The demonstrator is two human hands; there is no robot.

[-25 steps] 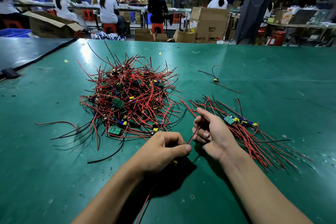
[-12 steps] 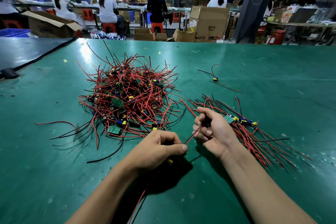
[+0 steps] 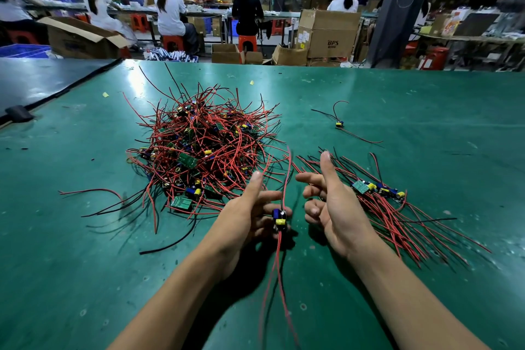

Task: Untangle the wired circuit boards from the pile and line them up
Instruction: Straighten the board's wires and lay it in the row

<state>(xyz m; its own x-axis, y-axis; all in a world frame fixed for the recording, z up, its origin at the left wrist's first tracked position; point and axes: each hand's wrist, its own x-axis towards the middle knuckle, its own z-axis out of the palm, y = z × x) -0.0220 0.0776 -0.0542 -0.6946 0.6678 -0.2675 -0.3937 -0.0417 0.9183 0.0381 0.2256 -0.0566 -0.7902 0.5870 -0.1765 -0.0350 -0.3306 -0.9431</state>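
A tangled pile of wired circuit boards (image 3: 204,150), red and black leads with small green boards, lies on the green table (image 3: 412,122) left of centre. A row of untangled boards (image 3: 377,193) lies at the right, their wires fanned toward me. My left hand (image 3: 247,216) holds one small board with blue and yellow parts (image 3: 279,217) at its fingertips, thumb raised. Red leads run up and down from that board. Just right of it, my right hand (image 3: 332,207) has its thumb up and fingers loosely curled, holding nothing.
One stray wired board (image 3: 339,124) lies alone farther back on the right. A dark mat (image 3: 42,79) adjoins the table on the left, with a black block (image 3: 18,113) at the seam. Cardboard boxes (image 3: 326,34) and seated workers fill the room behind.
My right hand has let go of the red wire and opened with its thumb up. My left hand has turned and raised the board so its blue and yellow parts show.
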